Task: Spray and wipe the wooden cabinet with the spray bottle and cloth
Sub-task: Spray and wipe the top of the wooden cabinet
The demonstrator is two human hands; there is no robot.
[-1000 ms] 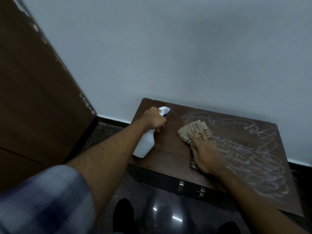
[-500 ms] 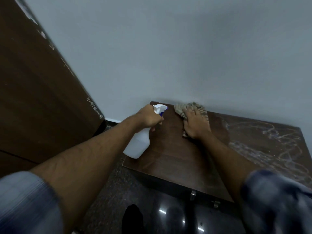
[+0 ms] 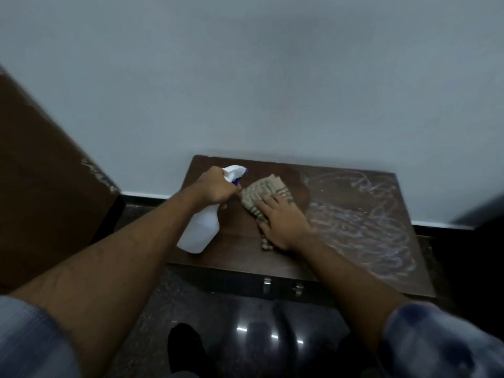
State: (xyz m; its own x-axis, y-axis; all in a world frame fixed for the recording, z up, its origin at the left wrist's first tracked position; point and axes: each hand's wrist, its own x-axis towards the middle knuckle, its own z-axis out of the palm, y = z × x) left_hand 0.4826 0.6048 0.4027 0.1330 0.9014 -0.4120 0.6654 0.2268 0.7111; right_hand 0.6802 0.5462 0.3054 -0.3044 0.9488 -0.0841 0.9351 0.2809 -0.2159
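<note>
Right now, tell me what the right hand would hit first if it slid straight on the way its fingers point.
The right hand points up-left over the cloth. Straight on, it would likely first meet the left hand gripping the spray bottle, though depth is unclear.

Your low wooden cabinet [image 3: 234, 249] sits at centre-right of the frame against the pale wall, its dark top streaked with whitish smears [image 3: 362, 227] across the right half. A striped beige cloth [image 3: 261, 193] lies flat on the top's left-centre, on the unstreaked wood.
</note>
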